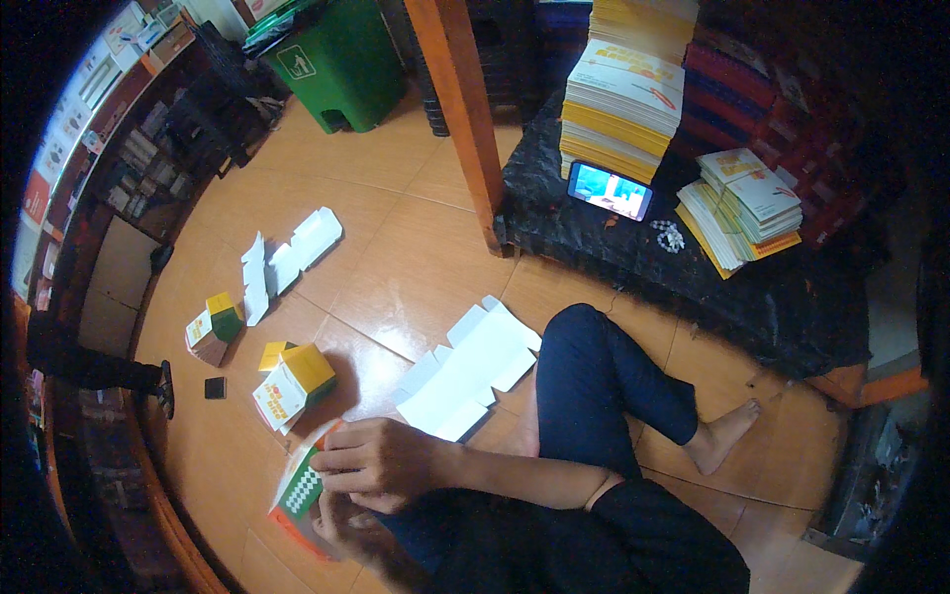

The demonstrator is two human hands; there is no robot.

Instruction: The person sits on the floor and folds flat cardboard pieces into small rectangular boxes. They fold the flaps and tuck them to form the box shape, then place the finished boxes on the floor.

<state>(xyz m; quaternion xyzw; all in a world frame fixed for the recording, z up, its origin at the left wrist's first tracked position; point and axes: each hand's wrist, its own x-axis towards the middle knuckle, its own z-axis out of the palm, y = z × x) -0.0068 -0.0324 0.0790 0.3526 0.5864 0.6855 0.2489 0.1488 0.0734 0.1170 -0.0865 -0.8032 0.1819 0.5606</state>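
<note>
A green, orange and white packet (300,490) with white diamond shapes and a clear edge is held in front of me, low in the head view. My right hand (384,460) reaches across from the right, its fingers bent and closed on the packet's upper edge. Below it, my left hand (348,527) grips the packet's near side; its fingertips are partly hidden. Just beyond my hands stands a bundle of white and yellow printed cartons (297,386). An unfolded white carton (467,371) lies flat between that bundle and my bent knee.
Another carton bundle (213,329), open white cartons (297,252) and a small dark flat object (215,387) lie on the tiles. A sandalled foot (166,388) is at left. Carton stacks (621,109) and a propped phone (610,190) occupy a black-covered platform beside an orange post (460,119). A green bin (336,69) stands behind.
</note>
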